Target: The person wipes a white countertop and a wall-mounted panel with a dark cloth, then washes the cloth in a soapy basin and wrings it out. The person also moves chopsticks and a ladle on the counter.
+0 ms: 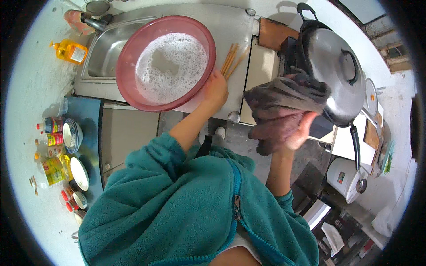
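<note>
A pink plastic basin (124, 74) with foamy water (186, 55) stands tilted over the sink's edge and the steel counter (229, 20). My left hand (214, 89) is at the basin's right rim, beside several wooden chopsticks (231, 60); its fingers are partly hidden, so its grip is unclear. My right hand (298, 133) holds a bunched grey-brown cloth (283, 99) in front of the stove, left of a large lidded wok (329, 63). The cloth covers most of that hand.
At the left are a steel sink (106, 53), an orange soap bottle (71, 50), bowls (71, 134) and sauce bottles (51, 139) on a blue counter (90, 133). The wok's long handle (356, 146) juts out above a white bucket (339, 176) at the right.
</note>
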Demonstrator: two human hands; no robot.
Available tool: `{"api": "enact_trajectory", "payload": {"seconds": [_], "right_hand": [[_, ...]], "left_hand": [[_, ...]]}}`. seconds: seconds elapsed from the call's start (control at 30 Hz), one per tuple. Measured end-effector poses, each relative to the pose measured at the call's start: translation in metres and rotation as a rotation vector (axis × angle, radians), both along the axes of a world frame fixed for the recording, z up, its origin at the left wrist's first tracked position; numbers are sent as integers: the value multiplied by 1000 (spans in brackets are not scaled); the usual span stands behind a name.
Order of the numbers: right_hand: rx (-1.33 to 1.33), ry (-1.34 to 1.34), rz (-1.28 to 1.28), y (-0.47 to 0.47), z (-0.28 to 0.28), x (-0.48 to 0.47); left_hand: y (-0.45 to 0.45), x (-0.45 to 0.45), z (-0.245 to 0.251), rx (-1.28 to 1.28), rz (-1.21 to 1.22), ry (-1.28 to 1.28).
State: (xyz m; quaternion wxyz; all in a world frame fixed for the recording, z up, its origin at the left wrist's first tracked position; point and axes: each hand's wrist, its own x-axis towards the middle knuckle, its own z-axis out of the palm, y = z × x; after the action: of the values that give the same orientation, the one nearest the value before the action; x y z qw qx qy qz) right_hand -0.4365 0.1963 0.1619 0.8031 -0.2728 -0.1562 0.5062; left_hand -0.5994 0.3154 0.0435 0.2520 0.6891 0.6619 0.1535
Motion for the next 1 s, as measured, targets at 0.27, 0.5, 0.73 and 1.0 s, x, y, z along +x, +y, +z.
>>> {"api": "enact_trajectory", "payload": {"seconds": [0.27,0.5,0.73,1.0], "right_hand": [[-392,-1267,764,40,-103,-36],[-246,-2330,151,160,-132,-62],[-402,-2293,-111,373,-156,-57],[756,-2296,445,429,-158,-153]], "left_hand": [[-103,-76,104,81,-84,-421],[-109,-154,135,70,333,-811],[-117,-199,132,126,557,-857],[-104,-198,117,152,570,-805]]}}
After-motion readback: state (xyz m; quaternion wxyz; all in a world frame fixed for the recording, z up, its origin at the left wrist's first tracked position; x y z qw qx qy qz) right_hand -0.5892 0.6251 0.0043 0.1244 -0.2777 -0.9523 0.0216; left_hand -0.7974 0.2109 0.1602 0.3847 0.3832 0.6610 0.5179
